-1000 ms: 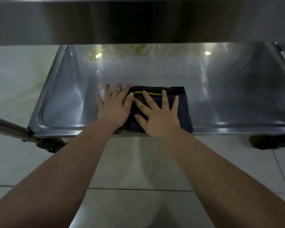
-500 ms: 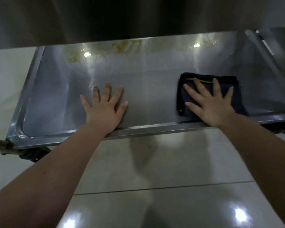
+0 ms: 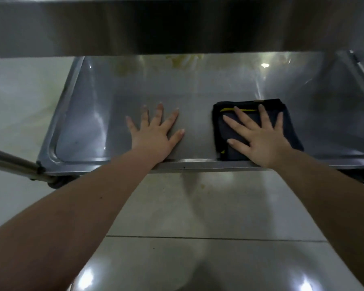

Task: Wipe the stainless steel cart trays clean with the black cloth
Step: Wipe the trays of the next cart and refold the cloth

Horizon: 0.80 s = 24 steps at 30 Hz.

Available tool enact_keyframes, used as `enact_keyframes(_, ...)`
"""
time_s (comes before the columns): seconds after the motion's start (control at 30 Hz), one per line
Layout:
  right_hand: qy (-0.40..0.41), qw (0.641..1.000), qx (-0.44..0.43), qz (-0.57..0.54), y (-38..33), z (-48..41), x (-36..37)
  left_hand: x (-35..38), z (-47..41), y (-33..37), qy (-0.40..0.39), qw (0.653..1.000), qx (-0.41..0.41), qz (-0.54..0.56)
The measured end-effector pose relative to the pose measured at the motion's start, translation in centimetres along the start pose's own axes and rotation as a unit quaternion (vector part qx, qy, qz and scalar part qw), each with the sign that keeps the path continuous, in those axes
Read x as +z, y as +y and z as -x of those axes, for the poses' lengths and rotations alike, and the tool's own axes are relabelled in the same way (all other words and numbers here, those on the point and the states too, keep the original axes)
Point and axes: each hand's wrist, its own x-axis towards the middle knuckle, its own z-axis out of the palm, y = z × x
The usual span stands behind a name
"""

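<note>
A person's two bare hands lie flat inside the lower stainless steel tray [image 3: 76, 114] of a cart, seen from above through a head-worn camera. The right hand [image 3: 261, 139], fingers straight and spread, presses down on a folded black cloth [image 3: 290, 131] with thin yellow stitching; the cloth lies on the tray floor right of centre, its near edge against the tray's near rim. The left hand [image 3: 156, 133], fingers also straight and splayed, rests palm-down on bare steel just left of the cloth, apart from it and holding nothing. Yellowish-brown smears [image 3: 183, 59] mark the far part of the tray floor, where ceiling lights glint off the metal. The underside of an upper shelf [image 3: 177, 26] fills the top of the view. A round steel bar [image 3: 11, 162] meets the tray's near left corner, and pale glossy floor tiles [image 3: 198, 206] spread below both forearms.
</note>
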Motion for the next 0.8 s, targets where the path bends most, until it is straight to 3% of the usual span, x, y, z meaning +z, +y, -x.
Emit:
enact_keyframes(0.17, -0.047, 0.998, 0.042, 0.005, -0.6, 1.0, -0.3, -1.7, 0.1, 1.8, -0.015, 0.997, 0.028, -0.068)
enact_keyframes(0.43, -0.18, 0.983, -0.006, -0.028, 0.6, 1.7, -3.1, -4.3, 0.7, 7.5, -0.094, 0.992, 0.033, -0.081)
enact_keyframes(0.5, -0.16, 0.985, -0.003, -0.059, 0.7, 1.8, -2.7, -3.8, 0.2, 8.7, -0.095, 0.994, 0.014, -0.044)
enact_keyframes(0.63, 0.02, 0.991, 0.036, -0.13, 0.5, 0.9, -1.2, -1.0, 0.3, 9.5, -0.061, 0.998, 0.012, 0.013)
enact_keyframes(0.8, -0.006, 0.998, 0.043, -0.055, 1.5, 0.7, 0.7, 0.4, 0.5, 9.3, -0.013, 0.999, 0.005, 0.045)
